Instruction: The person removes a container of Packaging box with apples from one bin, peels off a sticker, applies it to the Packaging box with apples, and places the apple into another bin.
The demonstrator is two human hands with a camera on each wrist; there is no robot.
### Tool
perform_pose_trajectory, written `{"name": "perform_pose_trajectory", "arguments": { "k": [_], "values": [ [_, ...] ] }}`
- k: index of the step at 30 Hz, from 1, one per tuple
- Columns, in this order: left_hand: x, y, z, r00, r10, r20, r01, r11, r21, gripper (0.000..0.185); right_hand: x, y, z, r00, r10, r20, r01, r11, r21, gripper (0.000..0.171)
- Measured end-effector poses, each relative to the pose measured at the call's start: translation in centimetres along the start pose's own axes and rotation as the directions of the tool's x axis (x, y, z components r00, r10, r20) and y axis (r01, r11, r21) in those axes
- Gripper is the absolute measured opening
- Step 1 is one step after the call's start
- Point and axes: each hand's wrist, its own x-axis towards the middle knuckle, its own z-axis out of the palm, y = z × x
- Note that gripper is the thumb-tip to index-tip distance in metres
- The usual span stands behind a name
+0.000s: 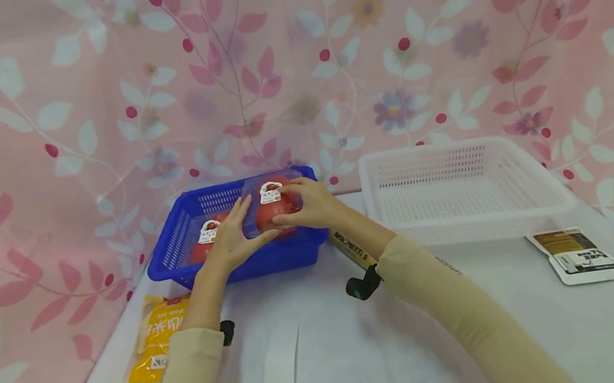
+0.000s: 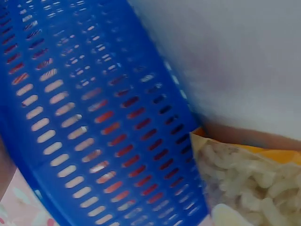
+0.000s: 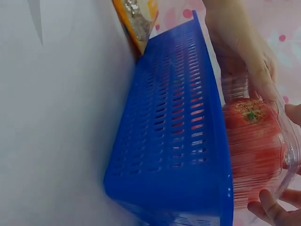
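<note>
A clear plastic box of tomatoes with a white label is tilted up at the right end of the blue basket. My left hand grips its left side, thumb near the lower edge. My right hand holds its right side with spread, bent fingers. In the right wrist view, a red tomato shows through the plastic above the basket rim, fingers from both hands around the box. Another labelled tomato pack lies in the basket's left part, partly behind my left hand.
A white basket stands at right. A yellow pasta bag lies at left, beside my left forearm. The spaghetti pack is partly under my right forearm. A flat pouch lies far right, and a white strip lies in front.
</note>
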Motion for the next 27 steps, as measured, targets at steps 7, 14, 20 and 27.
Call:
{"name": "perform_pose_trajectory", "arguments": {
  "k": [7,14,20,27],
  "values": [
    [0.5,-1.2,0.1,0.991,-0.044,0.123,0.042,0.999,0.023,0.098,0.5,0.8,0.7,0.999,-0.002,0.054,0.002,1.0,-0.009,0.07],
    [0.9,-1.9,0.3,0.972,-0.066,0.226,0.055,0.997,0.053,0.099,1.0,2.0,1.9,0.996,0.04,0.077,-0.042,0.999,0.029,0.072],
    [1.2,-2.2,0.6,0.963,-0.066,0.262,0.051,0.997,0.062,0.097,1.2,2.8,2.7,0.994,0.045,0.098,-0.046,0.999,0.008,0.071],
    [1.3,-2.3,0.5,0.953,-0.1,0.285,0.083,0.994,0.071,0.096,1.7,2.7,3.3,0.988,0.051,0.145,-0.046,0.998,-0.036,0.071]
  ]
}}
